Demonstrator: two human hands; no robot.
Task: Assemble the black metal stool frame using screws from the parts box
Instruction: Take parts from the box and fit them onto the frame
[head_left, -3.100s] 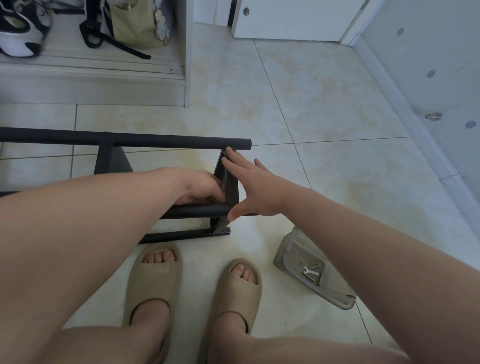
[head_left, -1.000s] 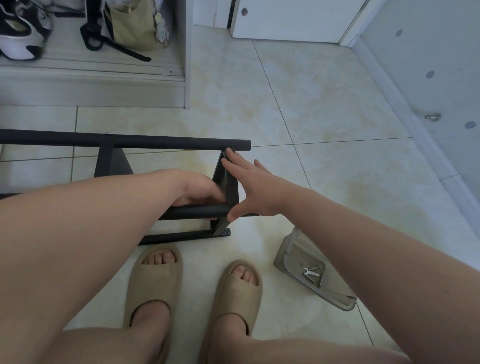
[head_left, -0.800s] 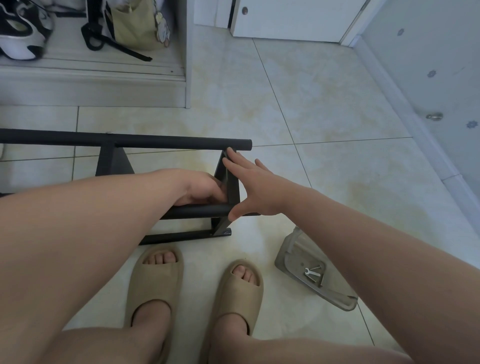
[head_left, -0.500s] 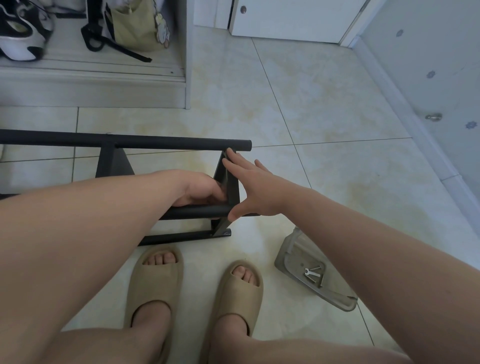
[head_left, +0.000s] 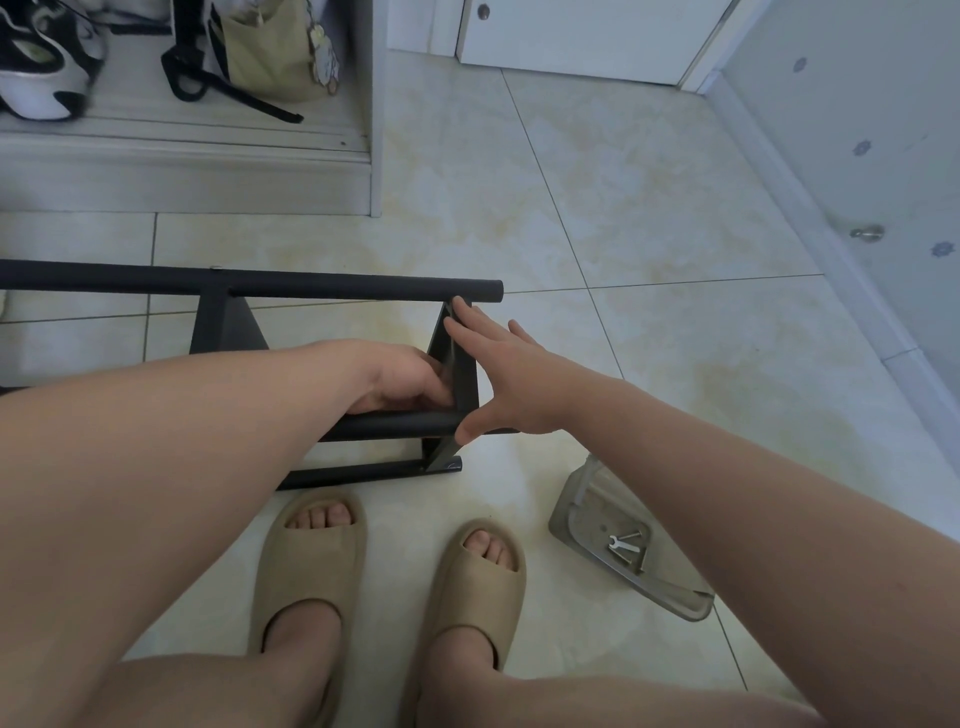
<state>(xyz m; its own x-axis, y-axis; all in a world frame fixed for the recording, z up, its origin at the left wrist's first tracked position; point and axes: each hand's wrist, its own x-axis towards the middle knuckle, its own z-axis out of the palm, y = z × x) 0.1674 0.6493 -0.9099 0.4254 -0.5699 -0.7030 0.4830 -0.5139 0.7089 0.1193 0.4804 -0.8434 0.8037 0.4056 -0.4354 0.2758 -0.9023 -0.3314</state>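
Note:
The black metal stool frame (head_left: 311, 286) lies on its side on the tiled floor in front of me. My right hand (head_left: 511, 384) presses flat, fingers straight, against the outer face of the frame's black end plate (head_left: 462, 374), thumb at the lower tube. My left hand (head_left: 405, 376) reaches inside the frame behind that plate; its fingertips are hidden, so I cannot tell what they hold. The clear plastic parts box (head_left: 623, 551) lies tilted on the floor at the right, with a small wrench (head_left: 623, 545) and a screw inside.
My two feet in tan slippers (head_left: 311, 561) stand just below the frame. A low shelf (head_left: 182, 135) with sneakers and a bag is at the back left. A white door and wall run along the right side. Bare floor tiles lie beyond the frame.

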